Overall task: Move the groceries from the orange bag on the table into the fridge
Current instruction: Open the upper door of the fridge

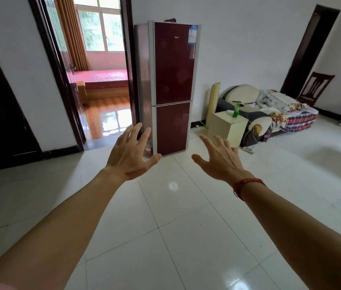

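A tall dark red fridge (173, 84) with two doors, both closed, stands against the far white wall, some steps ahead of me. My left hand (129, 155) is stretched forward with fingers spread and holds nothing. My right hand (220, 159), with a red string on its wrist, is stretched out the same way, fingers spread and empty. Both hands hover over the floor in front of the fridge's lower door. The orange bag and the table are out of view.
White tiled floor (165, 227) runs between me and the fridge. An open doorway (100, 80) to a bedroom lies left of it. A cream cabinet (227, 127) with a green bottle (236, 110) and a cluttered sofa (270, 109) stand at the right.
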`<act>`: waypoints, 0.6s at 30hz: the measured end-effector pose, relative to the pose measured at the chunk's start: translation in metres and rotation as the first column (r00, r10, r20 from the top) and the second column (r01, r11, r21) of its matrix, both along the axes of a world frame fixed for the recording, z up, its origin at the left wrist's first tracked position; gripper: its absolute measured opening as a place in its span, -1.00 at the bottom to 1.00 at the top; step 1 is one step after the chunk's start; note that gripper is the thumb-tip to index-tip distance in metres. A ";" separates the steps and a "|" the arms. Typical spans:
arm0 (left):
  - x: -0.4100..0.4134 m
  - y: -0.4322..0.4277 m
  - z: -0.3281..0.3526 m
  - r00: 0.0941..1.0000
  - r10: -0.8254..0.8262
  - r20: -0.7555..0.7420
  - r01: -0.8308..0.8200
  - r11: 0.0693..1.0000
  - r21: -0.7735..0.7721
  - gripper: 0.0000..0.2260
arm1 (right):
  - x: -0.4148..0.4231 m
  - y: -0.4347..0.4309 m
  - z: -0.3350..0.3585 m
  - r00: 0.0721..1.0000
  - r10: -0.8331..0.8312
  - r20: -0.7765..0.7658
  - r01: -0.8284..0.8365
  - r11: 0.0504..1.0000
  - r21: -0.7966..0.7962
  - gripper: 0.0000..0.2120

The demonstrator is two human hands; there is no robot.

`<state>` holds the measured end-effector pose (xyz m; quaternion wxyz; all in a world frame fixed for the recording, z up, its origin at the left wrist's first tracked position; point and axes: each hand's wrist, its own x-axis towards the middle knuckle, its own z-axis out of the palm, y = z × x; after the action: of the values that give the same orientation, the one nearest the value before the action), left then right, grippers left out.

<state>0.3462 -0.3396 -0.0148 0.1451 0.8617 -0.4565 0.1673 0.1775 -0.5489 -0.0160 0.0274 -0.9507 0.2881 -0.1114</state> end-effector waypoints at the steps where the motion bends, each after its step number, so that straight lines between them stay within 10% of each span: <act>1: 0.012 -0.010 0.000 1.000 0.003 -0.002 -0.003 1.000 0.000 -0.11 | 0.012 -0.012 -0.001 1.000 0.004 -0.006 -0.004 1.000 0.006 -0.26; 18: 0.274 -0.181 -0.028 1.000 0.006 -0.014 -0.005 1.000 0.015 -0.12 | 0.267 -0.191 -0.027 0.999 0.007 -0.039 -0.006 1.000 0.008 -0.27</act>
<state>0.6201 -0.5202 -0.0432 0.1412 0.8652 -0.4543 0.1584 0.4448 -0.7396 -0.0428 0.0259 -0.9535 0.2859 -0.0916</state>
